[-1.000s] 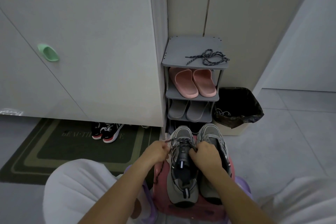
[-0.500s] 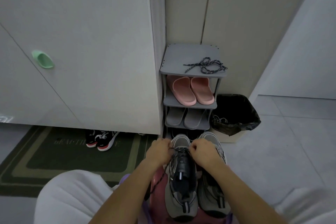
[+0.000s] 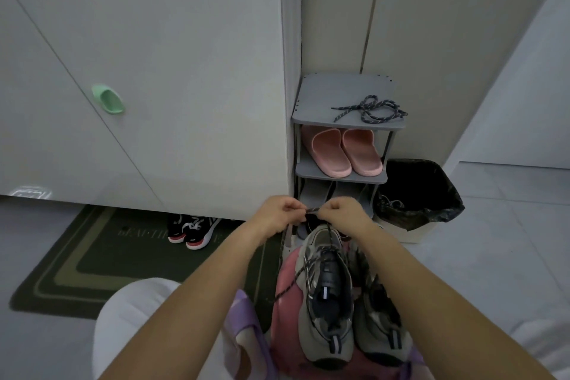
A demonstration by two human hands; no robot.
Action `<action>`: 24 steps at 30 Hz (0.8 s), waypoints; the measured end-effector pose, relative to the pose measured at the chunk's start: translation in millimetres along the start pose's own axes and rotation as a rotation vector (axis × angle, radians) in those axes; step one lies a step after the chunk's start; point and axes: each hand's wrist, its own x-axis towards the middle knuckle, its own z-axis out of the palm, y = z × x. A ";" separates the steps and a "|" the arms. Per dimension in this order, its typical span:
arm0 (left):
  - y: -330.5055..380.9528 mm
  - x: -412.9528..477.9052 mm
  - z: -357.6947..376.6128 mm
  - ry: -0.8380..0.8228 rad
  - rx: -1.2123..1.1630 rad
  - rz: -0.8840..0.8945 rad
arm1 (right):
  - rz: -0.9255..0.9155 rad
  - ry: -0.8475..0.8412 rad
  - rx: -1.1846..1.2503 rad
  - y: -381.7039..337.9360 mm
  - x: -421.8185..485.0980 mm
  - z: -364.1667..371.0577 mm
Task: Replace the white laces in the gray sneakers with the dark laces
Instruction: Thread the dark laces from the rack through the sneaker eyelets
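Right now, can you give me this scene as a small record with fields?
hands: left hand and right hand pinch the dark lace together
sneakers: gray sneakers on a pink stool; lace runs up from one
spare: second dark lace atop the shoe rack
nearby: pink slippers, lined bin

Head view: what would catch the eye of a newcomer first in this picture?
Low in the centre, the left hand and right hand pinch a dark lace that runs up from a gray sneaker on a pink stool. Behind them, a second lace lies coiled on top of the gray rack, above pink slippers.
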 end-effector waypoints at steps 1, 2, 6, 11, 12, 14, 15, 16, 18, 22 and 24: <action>-3.2 -2.2 0.1 -0.005 -0.013 -0.011 | 0.002 0.005 0.029 -1.3 0.0 -2.3; -8.2 -4.1 1.1 -0.008 -0.023 -0.022 | 0.010 0.011 0.061 -2.3 -0.3 -4.4; -36.5 -11.5 8.6 -0.004 -0.003 -0.072 | 0.057 0.037 0.178 2.3 -3.4 -12.4; -73.8 -20.4 17.5 0.048 0.179 -0.136 | 0.106 0.107 0.330 10.4 -3.7 -17.1; -80.6 -21.8 19.1 0.054 0.242 -0.138 | 0.116 0.124 0.369 11.4 -2.6 -17.5; -92.3 -26.0 21.5 0.050 0.380 -0.152 | 0.128 0.154 0.447 12.7 -1.2 -18.9; -96.4 -28.7 22.1 0.046 0.433 -0.168 | 0.127 0.164 0.463 13.4 -0.2 -19.4; -100.2 -31.2 22.2 0.040 0.470 -0.187 | 0.120 0.166 0.463 13.3 0.6 -19.3; -106.3 -35.0 21.6 -0.012 0.521 -0.230 | 0.099 0.161 0.446 11.6 2.8 -17.3; -110.4 -41.2 22.0 -0.078 0.546 -0.322 | 0.055 0.145 0.383 2.7 5.5 -8.5; -108.1 -42.7 23.3 -0.076 0.413 -0.342 | 0.009 0.107 0.314 -3.4 4.7 -1.5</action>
